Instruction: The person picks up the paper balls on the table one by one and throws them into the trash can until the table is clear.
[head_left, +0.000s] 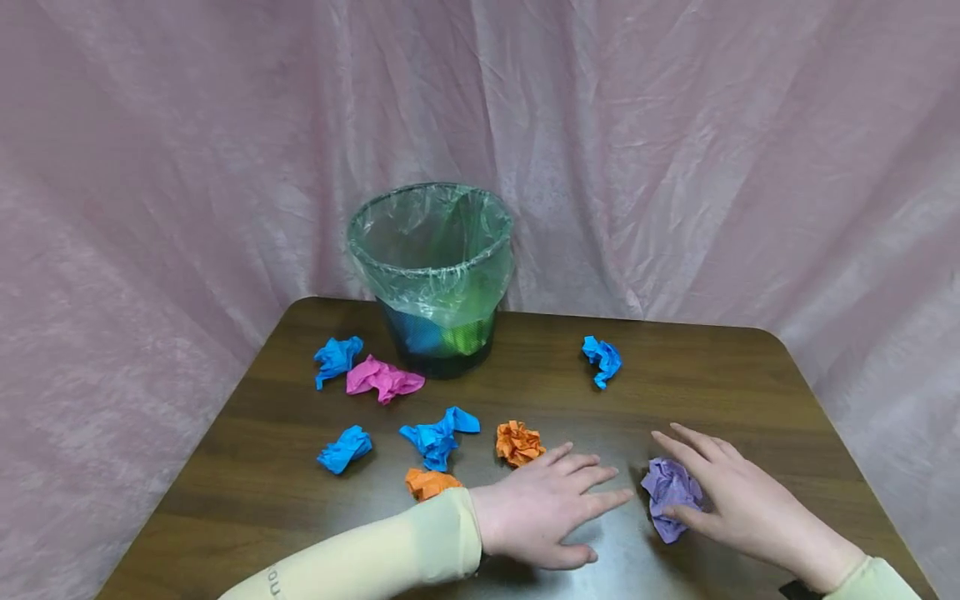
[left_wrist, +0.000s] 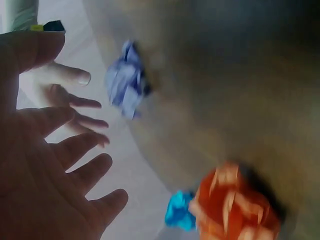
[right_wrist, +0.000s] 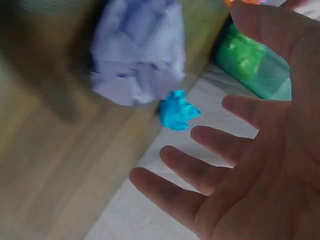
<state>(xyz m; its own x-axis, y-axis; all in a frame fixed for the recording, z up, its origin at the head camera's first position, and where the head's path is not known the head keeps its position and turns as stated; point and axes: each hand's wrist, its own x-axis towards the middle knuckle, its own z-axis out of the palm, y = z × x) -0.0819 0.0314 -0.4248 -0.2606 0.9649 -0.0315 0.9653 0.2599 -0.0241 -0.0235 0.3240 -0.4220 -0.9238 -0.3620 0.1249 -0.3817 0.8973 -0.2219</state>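
A crumpled purple paper ball point(head_left: 667, 492) lies on the right side of the table. Over its right edge hovers my right hand point(head_left: 738, 500), fingers spread and thumb apart; the right wrist view has the purple paper point(right_wrist: 139, 55) beyond the fingertips, with a gap between. My left hand point(head_left: 551, 508) is stretched out flat above the middle of the table, fingers fanned toward the purple paper and holding nothing. Just behind it sits an orange paper ball point(head_left: 518, 443). A second orange paper point(head_left: 431, 483) is partly covered by the left sleeve.
A mesh bin point(head_left: 431, 275) with a green plastic liner stands at the back, green and blue paper showing inside. Blue papers point(head_left: 438, 437) and a pink paper point(head_left: 384, 380) lie left of centre; another blue paper point(head_left: 602, 361) is at the back right. Pink curtain point(head_left: 637, 150) hangs behind.
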